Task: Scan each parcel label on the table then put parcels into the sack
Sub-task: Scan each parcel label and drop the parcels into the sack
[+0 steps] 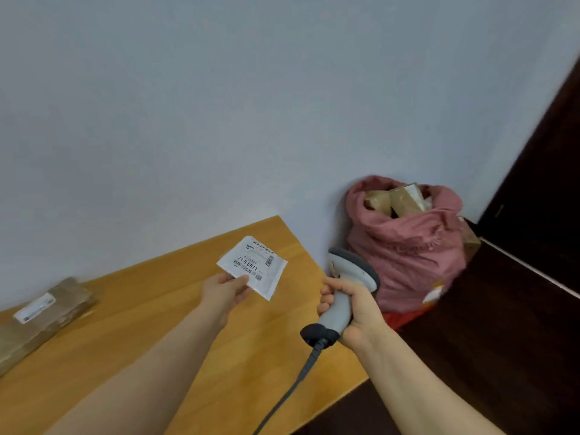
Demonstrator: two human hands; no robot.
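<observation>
The counter [175,312] was smooth, satin wood; the sack [408,255] rough pink woven cloth; the scanner [342,296] matt grey plastic; the parcel [252,266] crinkled white plastic.

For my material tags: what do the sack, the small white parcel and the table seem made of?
Sack: pink woven fabric, matte, creased and frayed. Small white parcel: probably thin plastic film, wrinkled edges. Table: wood or laminate, smooth satin surface, faint grain.
</observation>
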